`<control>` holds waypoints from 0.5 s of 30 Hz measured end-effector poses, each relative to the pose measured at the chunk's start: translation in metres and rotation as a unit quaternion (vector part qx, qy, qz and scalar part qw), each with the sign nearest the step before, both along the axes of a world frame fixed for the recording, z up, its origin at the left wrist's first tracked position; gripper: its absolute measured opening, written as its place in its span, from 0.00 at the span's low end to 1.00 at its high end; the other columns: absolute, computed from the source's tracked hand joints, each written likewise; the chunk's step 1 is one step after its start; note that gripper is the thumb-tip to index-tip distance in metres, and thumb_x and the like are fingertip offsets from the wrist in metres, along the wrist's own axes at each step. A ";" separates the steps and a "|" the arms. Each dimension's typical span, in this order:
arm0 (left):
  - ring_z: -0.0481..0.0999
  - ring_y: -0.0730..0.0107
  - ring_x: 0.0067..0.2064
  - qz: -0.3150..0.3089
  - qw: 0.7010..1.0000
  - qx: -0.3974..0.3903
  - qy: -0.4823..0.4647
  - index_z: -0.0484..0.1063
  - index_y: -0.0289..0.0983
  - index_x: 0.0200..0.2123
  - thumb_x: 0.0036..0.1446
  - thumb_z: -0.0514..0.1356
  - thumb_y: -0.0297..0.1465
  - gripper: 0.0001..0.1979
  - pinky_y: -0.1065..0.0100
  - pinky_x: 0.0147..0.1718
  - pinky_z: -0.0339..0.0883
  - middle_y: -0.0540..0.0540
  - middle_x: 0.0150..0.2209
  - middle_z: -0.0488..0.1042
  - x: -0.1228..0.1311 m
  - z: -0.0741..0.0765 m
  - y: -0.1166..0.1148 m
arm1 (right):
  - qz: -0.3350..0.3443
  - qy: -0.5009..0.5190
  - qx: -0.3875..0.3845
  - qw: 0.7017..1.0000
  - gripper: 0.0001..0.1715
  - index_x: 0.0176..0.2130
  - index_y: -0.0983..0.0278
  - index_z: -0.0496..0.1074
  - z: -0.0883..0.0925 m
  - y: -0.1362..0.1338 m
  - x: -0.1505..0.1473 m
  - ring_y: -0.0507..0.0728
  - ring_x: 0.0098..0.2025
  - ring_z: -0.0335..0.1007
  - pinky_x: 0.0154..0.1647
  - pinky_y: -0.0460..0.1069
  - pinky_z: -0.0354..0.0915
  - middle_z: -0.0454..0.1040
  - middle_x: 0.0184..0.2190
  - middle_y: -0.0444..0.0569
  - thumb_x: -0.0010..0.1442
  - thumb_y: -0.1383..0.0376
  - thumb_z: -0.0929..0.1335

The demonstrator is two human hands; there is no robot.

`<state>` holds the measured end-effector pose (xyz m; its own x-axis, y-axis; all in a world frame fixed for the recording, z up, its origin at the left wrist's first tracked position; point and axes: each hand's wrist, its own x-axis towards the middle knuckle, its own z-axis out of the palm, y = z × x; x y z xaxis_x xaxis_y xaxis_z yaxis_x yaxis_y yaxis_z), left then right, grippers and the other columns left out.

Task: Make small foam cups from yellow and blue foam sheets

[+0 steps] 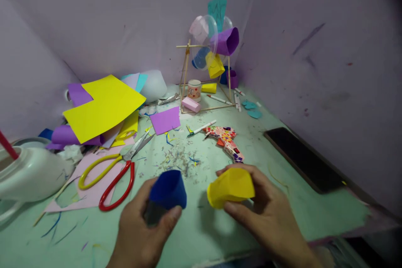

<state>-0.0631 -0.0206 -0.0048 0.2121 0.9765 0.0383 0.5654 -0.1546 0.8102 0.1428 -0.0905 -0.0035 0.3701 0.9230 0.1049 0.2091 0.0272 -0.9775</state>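
Observation:
My left hand (144,226) is closed around a blue paper cup (169,190), its open top facing up. To its right, my right hand (266,209) grips a yellow paper cup (232,187), which lies tilted between thumb and fingers. The two cups are apart. Beyond them, a flower-patterned glue gun (226,140) rests on the green table (194,238). Scissors (127,157) with yellow and red handles lie open at the left. At the back stands a stick frame (185,67) carrying clear discs and several coloured paper cups.
Yellow sheets (106,104) and other papers pile up at the left, behind a white pot (37,171). A black phone (304,159) lies at the right by the wall. Markers (202,127), a purple sheet (165,120) and paper scraps are scattered mid-table.

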 end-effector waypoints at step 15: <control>0.72 0.62 0.43 -0.095 0.987 0.087 0.098 0.69 0.39 0.42 0.49 0.61 0.33 0.15 0.60 0.42 0.66 0.46 0.40 0.73 0.009 -0.022 -0.013 | 0.134 -0.231 0.021 0.963 0.20 0.45 0.64 0.68 -0.032 0.006 -0.015 0.59 0.40 0.69 0.41 0.52 0.64 0.75 0.40 0.52 0.50 0.66 0.70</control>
<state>-0.0537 -0.0334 -0.0270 0.4109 0.9004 0.1427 0.6554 -0.4006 0.6403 0.1278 -0.0840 -0.0354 0.0248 0.9703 0.2405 0.6021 0.1776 -0.7784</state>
